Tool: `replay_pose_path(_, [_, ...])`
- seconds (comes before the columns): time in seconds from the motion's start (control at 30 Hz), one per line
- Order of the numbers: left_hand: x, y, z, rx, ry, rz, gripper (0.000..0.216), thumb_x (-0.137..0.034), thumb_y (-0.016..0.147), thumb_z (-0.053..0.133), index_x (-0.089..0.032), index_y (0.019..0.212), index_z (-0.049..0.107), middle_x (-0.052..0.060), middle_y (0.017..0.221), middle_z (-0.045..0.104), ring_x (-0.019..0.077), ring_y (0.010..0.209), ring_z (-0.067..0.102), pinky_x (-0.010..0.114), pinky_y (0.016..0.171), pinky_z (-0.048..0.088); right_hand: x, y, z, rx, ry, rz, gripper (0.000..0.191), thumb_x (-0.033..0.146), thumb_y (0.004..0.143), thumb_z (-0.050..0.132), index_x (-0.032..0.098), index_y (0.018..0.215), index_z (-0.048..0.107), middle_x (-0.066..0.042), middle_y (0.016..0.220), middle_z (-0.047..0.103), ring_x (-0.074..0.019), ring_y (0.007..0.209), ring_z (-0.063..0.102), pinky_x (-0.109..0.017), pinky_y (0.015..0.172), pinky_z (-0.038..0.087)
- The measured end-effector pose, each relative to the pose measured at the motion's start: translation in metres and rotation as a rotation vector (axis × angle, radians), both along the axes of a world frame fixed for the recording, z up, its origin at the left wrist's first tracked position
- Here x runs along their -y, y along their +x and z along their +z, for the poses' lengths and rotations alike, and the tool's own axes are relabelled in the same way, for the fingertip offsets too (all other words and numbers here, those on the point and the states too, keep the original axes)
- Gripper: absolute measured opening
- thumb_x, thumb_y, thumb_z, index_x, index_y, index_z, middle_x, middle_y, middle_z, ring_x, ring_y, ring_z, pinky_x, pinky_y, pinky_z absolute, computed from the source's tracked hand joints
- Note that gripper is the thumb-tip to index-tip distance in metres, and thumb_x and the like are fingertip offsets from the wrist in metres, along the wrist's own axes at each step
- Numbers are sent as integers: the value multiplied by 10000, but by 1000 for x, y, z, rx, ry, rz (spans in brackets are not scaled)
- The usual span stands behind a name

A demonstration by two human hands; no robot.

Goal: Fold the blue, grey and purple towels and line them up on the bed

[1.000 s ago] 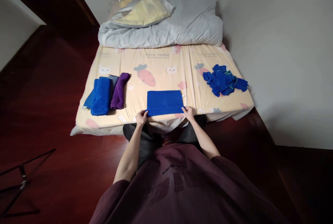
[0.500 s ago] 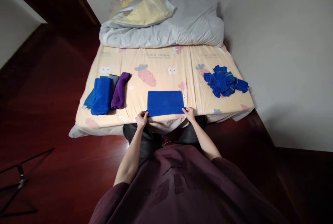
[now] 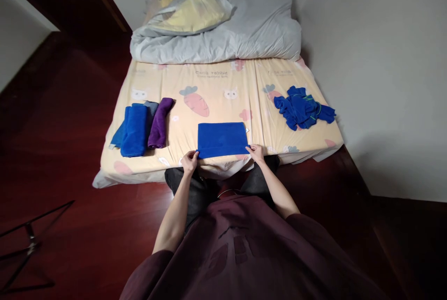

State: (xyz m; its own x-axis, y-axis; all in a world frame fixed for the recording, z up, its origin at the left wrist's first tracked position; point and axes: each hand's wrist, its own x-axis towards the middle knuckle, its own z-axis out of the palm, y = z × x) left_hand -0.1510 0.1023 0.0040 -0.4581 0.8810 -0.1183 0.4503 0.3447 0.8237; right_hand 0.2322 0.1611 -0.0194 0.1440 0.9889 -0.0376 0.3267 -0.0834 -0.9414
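A blue towel [image 3: 222,135] lies flat as a rectangle near the front edge of the bed, its near edge turned over in a narrow strip. My left hand [image 3: 189,161] pinches the left end of that strip. At the right end, my right hand [image 3: 256,152] pinches the same strip between thumb and fingers. A small white tag shows on the towel's right side. To the left lie a folded blue towel [image 3: 135,131] and a rolled purple towel [image 3: 161,123], with grey-blue cloth partly hidden behind. A crumpled blue cloth heap [image 3: 299,108] with green trim lies at the right.
The bed [image 3: 216,104] has a cream sheet printed with carrots. A grey-white quilt [image 3: 258,25] and a yellow pillow in a clear cover [image 3: 195,14] are bunched at the far end. A black metal stand [image 3: 31,244] is on the dark red floor at lower left.
The camera view has shifted slightly. Both hands keep their pinch on the towel's near edge, and the turned-over strip looks a little wider. The other cloths have stayed in place.
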Motion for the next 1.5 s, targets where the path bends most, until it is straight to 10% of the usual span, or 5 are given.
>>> replay_pose_path(0.63, [4,-1,13,-92,116,-75,353,-435,905,622,-158,1111,697,157,1050,766,287,958,746,448,935,606,8,-2,32,246,130,-57,293,416,825,751,173,988,750,-117,969,757,-242,852,716,-400,856,612])
replay_pose_path(0.8, [1,5,21,-346,324,-392,362,-383,1005,517,-185,1242,706,157,1341,692,305,1306,622,500,1180,481,15,-13,51,379,365,170,290,278,982,581,207,1188,772,-126,1238,728,-253,1196,672,-418,1107,527])
replay_pose_path(0.97, [-7,27,9,-495,198,-718,497,-282,960,542,-152,1432,628,154,1546,575,333,1507,459,540,1266,380,21,-32,48,563,380,523,353,233,994,605,209,1318,743,-106,1434,678,-280,1366,600,-484,1185,465])
replay_pose_path(1.5, [-21,29,2,-807,-6,-854,704,-69,906,425,-161,1602,460,142,1623,488,301,1523,447,503,1282,352,1,-37,31,874,285,627,594,27,920,516,197,1477,634,-108,1527,595,-252,1448,556,-474,1245,409])
